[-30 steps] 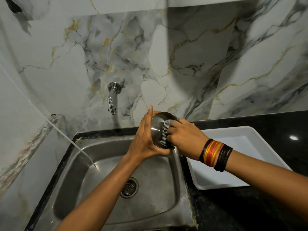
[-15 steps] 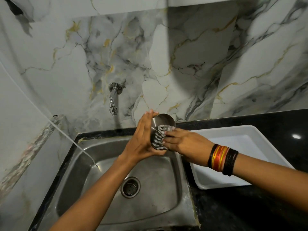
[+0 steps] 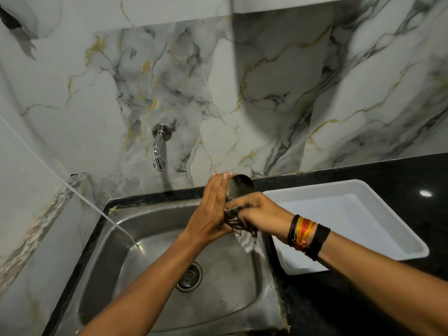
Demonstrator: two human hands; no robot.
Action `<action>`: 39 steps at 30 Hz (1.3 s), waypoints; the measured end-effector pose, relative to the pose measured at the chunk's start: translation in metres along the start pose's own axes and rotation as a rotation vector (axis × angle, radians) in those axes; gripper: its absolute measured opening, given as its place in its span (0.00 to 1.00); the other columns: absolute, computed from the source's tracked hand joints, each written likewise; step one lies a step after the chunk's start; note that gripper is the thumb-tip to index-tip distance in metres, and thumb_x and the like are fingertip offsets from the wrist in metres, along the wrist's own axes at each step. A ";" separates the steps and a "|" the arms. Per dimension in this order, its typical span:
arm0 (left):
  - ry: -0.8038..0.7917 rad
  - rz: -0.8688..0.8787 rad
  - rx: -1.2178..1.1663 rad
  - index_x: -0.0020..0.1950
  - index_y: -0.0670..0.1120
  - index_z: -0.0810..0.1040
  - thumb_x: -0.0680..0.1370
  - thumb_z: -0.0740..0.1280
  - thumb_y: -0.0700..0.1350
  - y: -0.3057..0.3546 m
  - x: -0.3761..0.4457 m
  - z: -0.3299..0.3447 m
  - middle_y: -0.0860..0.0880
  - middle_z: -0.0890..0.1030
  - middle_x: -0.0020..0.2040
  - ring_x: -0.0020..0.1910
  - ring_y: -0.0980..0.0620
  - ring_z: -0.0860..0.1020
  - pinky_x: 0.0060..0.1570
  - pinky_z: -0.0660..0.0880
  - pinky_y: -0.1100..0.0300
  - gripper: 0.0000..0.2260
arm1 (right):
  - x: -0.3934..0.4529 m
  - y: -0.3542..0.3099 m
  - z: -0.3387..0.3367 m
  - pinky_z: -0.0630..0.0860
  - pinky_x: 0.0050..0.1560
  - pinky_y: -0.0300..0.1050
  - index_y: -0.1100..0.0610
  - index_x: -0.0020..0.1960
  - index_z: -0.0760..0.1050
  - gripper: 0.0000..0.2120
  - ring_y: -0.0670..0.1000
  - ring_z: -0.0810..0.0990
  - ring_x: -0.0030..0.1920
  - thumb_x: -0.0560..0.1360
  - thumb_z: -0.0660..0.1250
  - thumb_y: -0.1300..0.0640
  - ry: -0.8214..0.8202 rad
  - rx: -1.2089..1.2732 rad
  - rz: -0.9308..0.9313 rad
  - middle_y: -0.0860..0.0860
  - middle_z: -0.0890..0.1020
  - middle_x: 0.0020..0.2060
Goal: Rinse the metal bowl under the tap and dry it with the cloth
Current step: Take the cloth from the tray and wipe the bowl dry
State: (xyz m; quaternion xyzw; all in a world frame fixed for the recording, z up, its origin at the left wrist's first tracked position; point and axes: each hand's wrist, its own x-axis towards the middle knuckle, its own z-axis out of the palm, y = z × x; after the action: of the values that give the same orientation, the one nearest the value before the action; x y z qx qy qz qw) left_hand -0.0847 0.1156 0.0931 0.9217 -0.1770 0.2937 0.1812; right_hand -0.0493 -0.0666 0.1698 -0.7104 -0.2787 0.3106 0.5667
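A small metal bowl [image 3: 239,186] is held on edge above the sink's back right corner, its hollow facing right. My left hand [image 3: 212,209] cups its outer side with flat fingers. My right hand [image 3: 260,213] grips a striped black-and-white cloth [image 3: 238,223] against the lower part of the bowl; a loose end of the cloth hangs down over the sink rim. The chrome tap [image 3: 158,151] juts from the marble wall to the left of the bowl, with no water running from it.
The steel sink [image 3: 126,263] has a drain [image 3: 189,277] at its middle. A thin white hose or stream [image 3: 80,197] slants into the sink's left corner. A white plastic tray [image 3: 397,229] sits on the black counter [image 3: 351,306] to the right.
My right hand has slid the cloth from the bowl's middle down to its lower edge, so more of the bowl's inside shows. The bowl stays in my left hand.
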 end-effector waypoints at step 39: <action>0.339 -0.937 -1.025 0.86 0.47 0.64 0.61 0.88 0.59 -0.026 -0.019 -0.041 0.52 0.87 0.61 0.61 0.55 0.86 0.65 0.81 0.58 0.59 | 0.032 0.023 -0.007 0.70 0.76 0.53 0.47 0.68 0.81 0.35 0.46 0.77 0.72 0.76 0.55 0.77 0.485 0.447 -0.357 0.44 0.82 0.69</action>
State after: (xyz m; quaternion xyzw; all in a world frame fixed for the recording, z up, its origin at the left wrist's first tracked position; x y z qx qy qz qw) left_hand -0.1077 0.1606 0.1067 0.6415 0.1526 0.2040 0.7236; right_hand -0.0221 -0.0525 0.1442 -0.5624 -0.1812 0.0828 0.8025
